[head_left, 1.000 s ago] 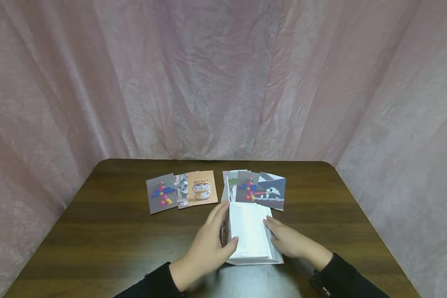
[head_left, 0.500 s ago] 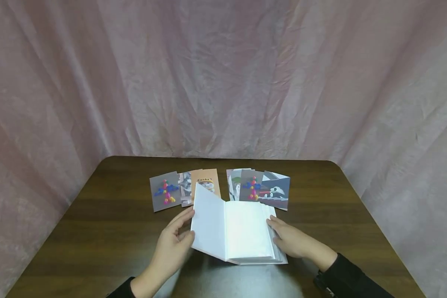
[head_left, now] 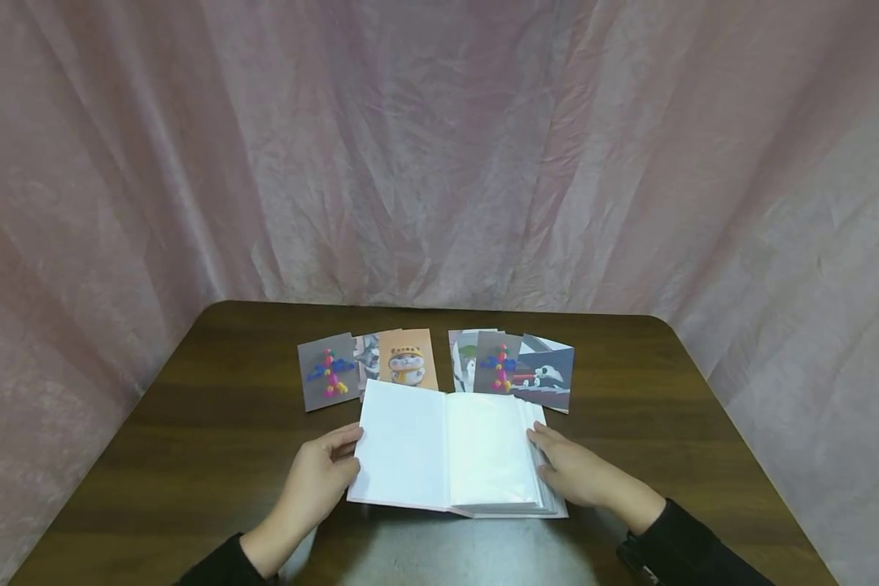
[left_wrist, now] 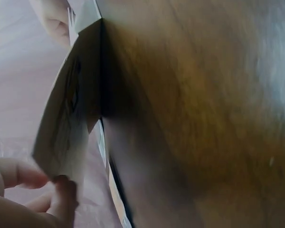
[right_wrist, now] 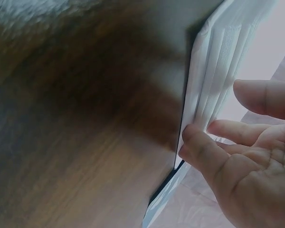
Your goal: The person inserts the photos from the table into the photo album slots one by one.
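A white photo album (head_left: 491, 452) lies on the table with its front cover (head_left: 399, 448) swung out to the left. My left hand (head_left: 311, 480) pinches that cover's outer edge between thumb and fingers. In the left wrist view the cover (left_wrist: 61, 123) slants up off the tabletop, its printed outer side facing down. At the album's right side, my right hand (head_left: 579, 472) touches the page edges with relaxed fingers. The right wrist view has its fingertips against the stacked pages (right_wrist: 223, 66), with the thumb held apart from the other fingers.
Behind the album lie two overlapping groups of printed photos. The left group includes a molecule-like toy picture (head_left: 330, 370) and an orange card (head_left: 408, 358); the right group has a similar toy picture (head_left: 498, 362) and a dog picture (head_left: 545, 374). A pink curtain (head_left: 439, 155) hangs behind the wooden table (head_left: 190, 439).
My left hand has moved left, swinging the album's cover from upright to nearly flat. The right hand keeps its place at the page edges.
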{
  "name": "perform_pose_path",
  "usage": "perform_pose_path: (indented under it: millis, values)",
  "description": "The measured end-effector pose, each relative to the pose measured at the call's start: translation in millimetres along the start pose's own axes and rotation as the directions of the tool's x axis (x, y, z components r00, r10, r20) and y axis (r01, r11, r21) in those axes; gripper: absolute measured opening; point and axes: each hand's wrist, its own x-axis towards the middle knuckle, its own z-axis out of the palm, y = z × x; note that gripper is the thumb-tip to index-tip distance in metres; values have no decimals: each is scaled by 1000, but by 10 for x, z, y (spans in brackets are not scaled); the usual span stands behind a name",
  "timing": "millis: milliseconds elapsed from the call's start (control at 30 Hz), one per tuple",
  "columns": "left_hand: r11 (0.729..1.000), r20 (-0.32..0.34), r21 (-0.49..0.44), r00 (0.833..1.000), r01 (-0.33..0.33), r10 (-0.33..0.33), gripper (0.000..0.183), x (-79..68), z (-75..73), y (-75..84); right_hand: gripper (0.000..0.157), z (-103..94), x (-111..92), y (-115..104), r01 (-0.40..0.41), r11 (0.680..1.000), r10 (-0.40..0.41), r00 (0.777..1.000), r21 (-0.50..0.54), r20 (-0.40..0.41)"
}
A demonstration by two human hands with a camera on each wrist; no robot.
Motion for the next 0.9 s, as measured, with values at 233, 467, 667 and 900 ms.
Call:
perform_pose_path:
  millis: [233,467,667,900]
  values:
    - [963,130,271,991,0,-37,52,57,3,-4,54,-15,-16,-18,13,1000,-13,1000,1,-10]
    - [861,253,507,961,-37,-108,66,68,136,-33,54,-41,-25,-35,23,1000,-23,1000,8,0]
    - [836,251,545,964,-62,-91,71,36,197,-28,54,-39,-18,-35,11,1000,-11,1000,0,6]
    - [827,283,557,954,-80,-98,68,3,217,-3,54,-38,-5,-53,-3,1000,3,1000,2,11]
